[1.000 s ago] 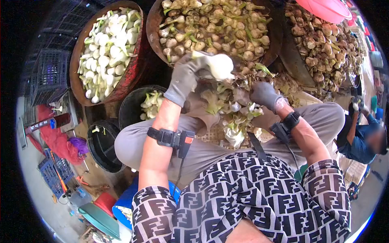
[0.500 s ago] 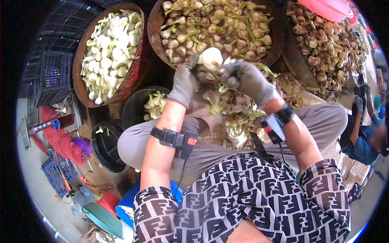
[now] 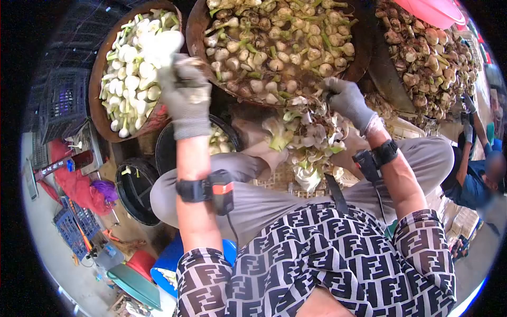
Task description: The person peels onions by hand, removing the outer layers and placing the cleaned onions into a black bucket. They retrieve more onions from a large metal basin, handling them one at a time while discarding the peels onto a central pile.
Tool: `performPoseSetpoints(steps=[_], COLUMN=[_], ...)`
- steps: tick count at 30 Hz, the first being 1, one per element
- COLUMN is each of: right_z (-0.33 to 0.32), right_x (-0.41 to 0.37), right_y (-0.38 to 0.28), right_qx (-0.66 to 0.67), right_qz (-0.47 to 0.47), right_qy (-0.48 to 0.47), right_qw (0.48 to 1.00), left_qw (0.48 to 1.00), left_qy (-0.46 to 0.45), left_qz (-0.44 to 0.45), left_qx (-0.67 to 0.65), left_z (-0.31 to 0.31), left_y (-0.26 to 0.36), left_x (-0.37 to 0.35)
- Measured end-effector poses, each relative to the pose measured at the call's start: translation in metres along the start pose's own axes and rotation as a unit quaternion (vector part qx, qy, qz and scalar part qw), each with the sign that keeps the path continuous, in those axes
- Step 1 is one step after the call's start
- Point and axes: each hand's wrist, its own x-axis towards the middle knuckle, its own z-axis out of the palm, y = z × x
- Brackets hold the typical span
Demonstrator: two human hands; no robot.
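A peeled white garlic bulb [image 3: 170, 44], smeared by motion, is at the fingertips of my left hand [image 3: 187, 92]. That hand wears a grey glove and is closed against the bulb, over the inner rim of the left tub of white bulbs [image 3: 132, 79]. My right hand [image 3: 348, 103], also gloved, has curled fingers at the near rim of the middle basin [image 3: 359, 74]. What those fingers hold, if anything, is hidden. Just left of it hang garlic peels [image 3: 311, 129] in a heap between my knees. Wet, unpeeled garlic bulbs [image 3: 280, 39] fill the middle basin.
Dirt-covered garlic [image 3: 422, 68] is piled at the right, below a pink basin [image 3: 433, 11]. A black bucket [image 3: 166, 145] with some bulbs stands by my left knee, near another black tub [image 3: 137, 193]. Another person [image 3: 478, 179] sits at the far right.
My left hand has carried the white bulb from the middle basin's edge leftward to the left tub. The right hand has moved right and slightly down, away from the bulb.
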Motion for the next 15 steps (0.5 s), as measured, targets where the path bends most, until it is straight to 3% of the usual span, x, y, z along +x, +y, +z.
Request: performPoseSetpoints(steps=[1,3,5,6,9,10,13,15], right_z=[-0.006,-0.015,-0.020,-0.021,-0.005,0.014,0.098,0.085], right_x=[0.007,0.033,0.066,0.082,0.123,0.136,0.139,0.144], right_y=[0.001,0.010,0.024,0.031,0.059,0.082,0.184,0.147], right_qx=[0.020,0.042,0.037,-0.017,-0.177,-0.229,-0.216,-0.284], right_qz=[0.008,0.009,0.022,0.038,0.085,0.045,-0.057,-0.108], right_qy=[0.036,0.029,0.014,-0.033,-0.177,-0.280,-0.202,-0.280], right_qw=[0.999,0.999,0.999,0.999,0.964,0.931,0.954,0.910], left_qw=[0.992,0.998,0.984,0.985,0.972,0.967,0.957,0.954], left_qy=[-0.111,-0.007,-0.063,0.010,0.052,0.049,0.051,0.101], left_qz=[-0.043,-0.011,-0.117,-0.155,-0.153,-0.135,-0.113,-0.091], left_qx=[0.029,0.059,0.121,0.069,0.170,0.211,0.263,0.268], left_z=[0.004,0.022,0.017,0.017,0.012,0.005,0.005,0.010], left_y=[0.010,0.006,-0.011,-0.023,-0.045,-0.048,-0.049,-0.054], left_x=[-0.005,-0.007,-0.009,-0.009,-0.010,-0.007,-0.002,0.001])
